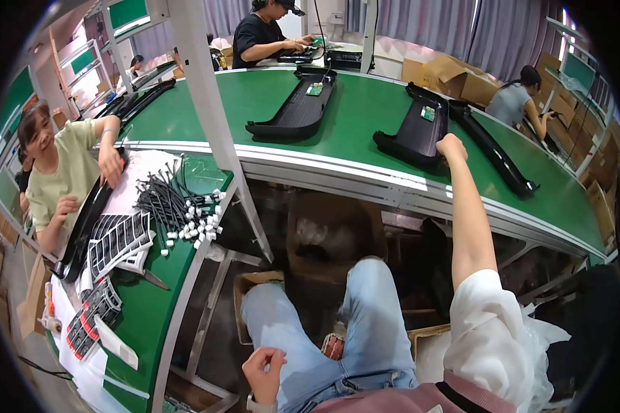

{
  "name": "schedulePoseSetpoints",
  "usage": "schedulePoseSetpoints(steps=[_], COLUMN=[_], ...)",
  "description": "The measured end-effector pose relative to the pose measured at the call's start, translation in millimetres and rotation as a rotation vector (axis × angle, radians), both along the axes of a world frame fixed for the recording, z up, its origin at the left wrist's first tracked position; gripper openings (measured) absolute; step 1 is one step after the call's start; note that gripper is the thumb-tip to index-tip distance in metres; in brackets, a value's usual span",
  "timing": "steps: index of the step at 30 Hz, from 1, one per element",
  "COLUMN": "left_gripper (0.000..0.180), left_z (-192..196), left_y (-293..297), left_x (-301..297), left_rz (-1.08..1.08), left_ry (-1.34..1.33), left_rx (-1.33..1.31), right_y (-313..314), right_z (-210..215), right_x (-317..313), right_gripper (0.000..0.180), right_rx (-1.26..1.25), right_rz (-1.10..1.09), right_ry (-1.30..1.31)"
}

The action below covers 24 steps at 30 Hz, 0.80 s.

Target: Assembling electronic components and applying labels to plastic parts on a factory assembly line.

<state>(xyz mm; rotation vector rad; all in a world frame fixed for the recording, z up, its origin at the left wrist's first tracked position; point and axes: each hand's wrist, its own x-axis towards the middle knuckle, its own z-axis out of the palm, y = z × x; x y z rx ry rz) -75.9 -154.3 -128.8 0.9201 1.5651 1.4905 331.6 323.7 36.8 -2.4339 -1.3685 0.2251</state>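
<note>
Right hand: the right hand (452,146) is stretched far out over the green conveyor surface (365,103), fingers curled down onto the near edge of a black plastic panel (415,131); whether they actually clamp it I cannot tell from here.
Left hand: the left hand (263,366) rests low by the lap, fingers loosely curled in, holding nothing, against the blue jeans (365,323).
Black plastic panel: lies flat on the surface, tilted, with a small green circuit board (428,113) on its far end.
Beside it: a long curved black trim strip (492,148) lies just to the right of the panel, running toward the belt's near edge.
Further along: a second black panel (296,110) with its own green circuit board (315,89) lies well apart to the left.
In the way: a grey metal post (210,103) rises between the seated person and the left part of the belt; the belt's metal rail (365,180) crosses under the outstretched forearm.
Side surface: a bundle of black cable ties (160,196), scattered small white clips (200,224) and sheets of black stickers (117,241) lie to the left.
Others: a person in a pale green shirt (58,179) handles a black strip at the left; a person in black (262,38) works at the far side; another in grey (513,103) sits at the right.
Boxes: brown cardboard boxes (448,74) stand beyond the belt.
</note>
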Motion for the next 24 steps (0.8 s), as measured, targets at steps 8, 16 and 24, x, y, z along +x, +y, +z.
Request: schedulePoseSetpoints(steps=[8, 16, 24], left_gripper=[0.01, 0.042, 0.082], left_z=[-1, -8, -39], left_y=[-7, -6, -48], left_x=[18, -23, -81], left_rz=[-0.035, -0.133, -0.39], left_ry=[0.038, -0.466, -0.79], left_rx=[0.079, 0.033, 0.161], right_y=[-52, -226, -240], right_z=[-47, -12, -94], right_x=[55, 85, -82], right_gripper=[0.01, 0.014, 0.018], right_rx=[0.466, 0.272, -0.332], right_rz=[0.303, 0.918, 1.694], right_ry=[0.771, 0.301, 0.256])
